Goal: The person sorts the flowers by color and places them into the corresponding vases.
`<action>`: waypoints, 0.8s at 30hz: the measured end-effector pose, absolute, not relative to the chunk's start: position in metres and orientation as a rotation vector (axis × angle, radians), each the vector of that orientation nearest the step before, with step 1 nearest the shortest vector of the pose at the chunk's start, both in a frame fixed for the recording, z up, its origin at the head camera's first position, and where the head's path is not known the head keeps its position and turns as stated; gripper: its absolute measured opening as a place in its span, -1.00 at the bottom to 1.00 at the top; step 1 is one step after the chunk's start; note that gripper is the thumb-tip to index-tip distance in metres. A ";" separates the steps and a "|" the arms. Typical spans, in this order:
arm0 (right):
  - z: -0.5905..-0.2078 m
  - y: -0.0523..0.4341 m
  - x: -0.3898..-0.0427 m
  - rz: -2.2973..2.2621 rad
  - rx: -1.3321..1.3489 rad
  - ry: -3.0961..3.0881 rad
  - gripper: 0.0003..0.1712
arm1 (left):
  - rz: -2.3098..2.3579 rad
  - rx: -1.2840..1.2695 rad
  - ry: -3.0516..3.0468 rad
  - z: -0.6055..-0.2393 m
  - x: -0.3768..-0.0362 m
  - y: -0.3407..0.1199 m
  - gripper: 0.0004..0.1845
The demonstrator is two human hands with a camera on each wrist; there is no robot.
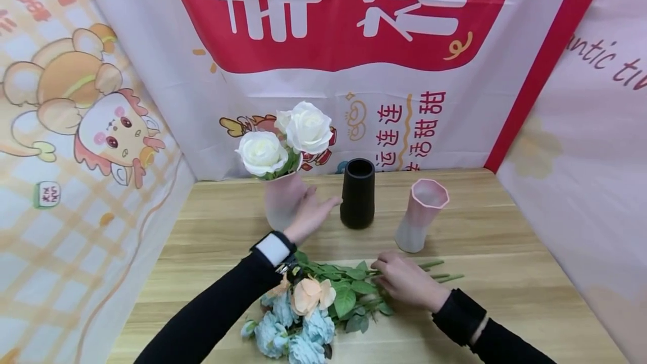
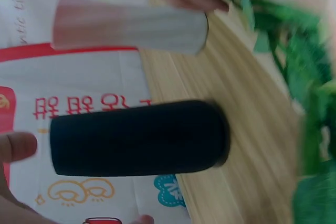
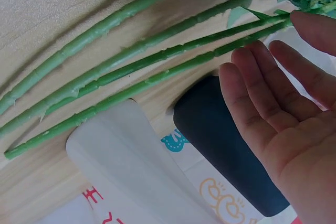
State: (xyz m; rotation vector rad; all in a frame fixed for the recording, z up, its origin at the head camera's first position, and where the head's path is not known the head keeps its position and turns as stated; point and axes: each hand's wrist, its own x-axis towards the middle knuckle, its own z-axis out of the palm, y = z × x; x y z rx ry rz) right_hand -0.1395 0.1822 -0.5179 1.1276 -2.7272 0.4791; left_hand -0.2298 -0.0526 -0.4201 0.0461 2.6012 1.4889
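My left hand (image 1: pixel 312 217) is beside the pink-and-white vase (image 1: pixel 279 204) that holds white roses (image 1: pixel 305 131); whether it touches the vase I cannot tell. Its thumb points toward the black vase (image 1: pixel 358 198). Across the bunch of flowers reaches my right hand (image 1: pixel 408 284), close to the green stems (image 3: pixel 157 69). In the right wrist view its fingers (image 3: pixel 247 85) are loosely bent, with thumb and fingertips apart beside the stems. Peach roses (image 1: pixel 307 295) and light blue flowers (image 1: pixel 273 333) lie at the bunch's left end.
A second pink-and-white vase (image 1: pixel 423 212) stands at the right, just behind my right hand. The wooden table (image 1: pixel 505 274) is bordered by a printed cloth backdrop (image 1: pixel 455 122) behind and cloth walls at both sides.
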 end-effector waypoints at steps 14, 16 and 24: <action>-0.525 0.178 -0.145 0.295 1.156 -2.636 -0.89 | 1.562 0.242 2.691 -0.426 -0.287 -0.007 0.29; -0.526 0.178 -0.145 0.236 1.155 -2.623 -0.88 | 1.613 0.319 2.701 -0.428 -0.292 -0.005 0.30; -0.527 0.172 -0.143 0.151 1.179 -2.485 -0.88 | 1.686 0.539 2.650 -0.442 -0.314 -0.004 0.36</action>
